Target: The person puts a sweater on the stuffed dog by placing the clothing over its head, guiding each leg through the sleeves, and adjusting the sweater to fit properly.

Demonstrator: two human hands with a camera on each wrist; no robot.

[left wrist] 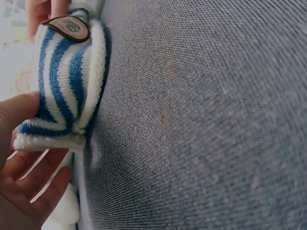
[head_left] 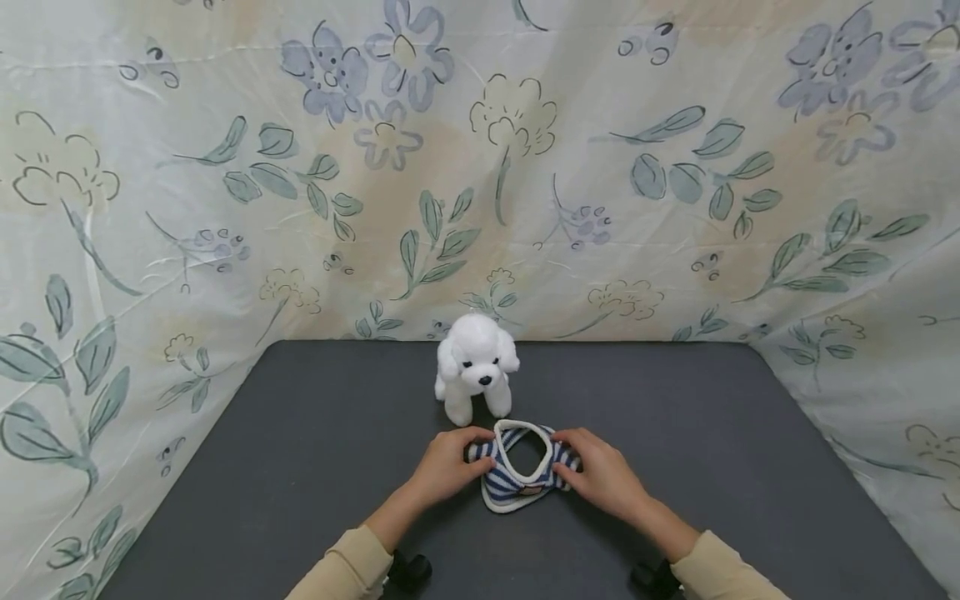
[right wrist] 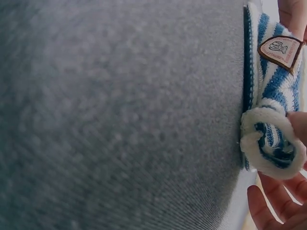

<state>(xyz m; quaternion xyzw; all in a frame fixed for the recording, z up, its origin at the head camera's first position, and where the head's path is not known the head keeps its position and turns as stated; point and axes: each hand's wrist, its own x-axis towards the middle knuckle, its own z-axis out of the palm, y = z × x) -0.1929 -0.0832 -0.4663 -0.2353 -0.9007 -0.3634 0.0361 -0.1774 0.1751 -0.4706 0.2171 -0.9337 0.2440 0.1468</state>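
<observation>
A small blue-and-white striped knit sweater [head_left: 513, 487] with white trim lies on the dark table, its round neck opening facing up. My left hand [head_left: 442, 467] pinches its left sleeve between thumb and fingers. On the opposite side, my right hand [head_left: 611, 482] holds the right sleeve the same way. A brown-edged patch [left wrist: 70, 28] shows on the knit in the left wrist view. The right wrist view looks into a white sleeve cuff [right wrist: 249, 141], with the thumb on the knit above it. Just behind the sweater stands a white plush dog [head_left: 477, 367], facing forward.
The dark grey table [head_left: 322, 450] reaches back to a floral cloth [head_left: 450, 192] that hangs behind and along both sides. Black wrist devices [head_left: 408, 573] sit under both beige sleeves [head_left: 345, 567].
</observation>
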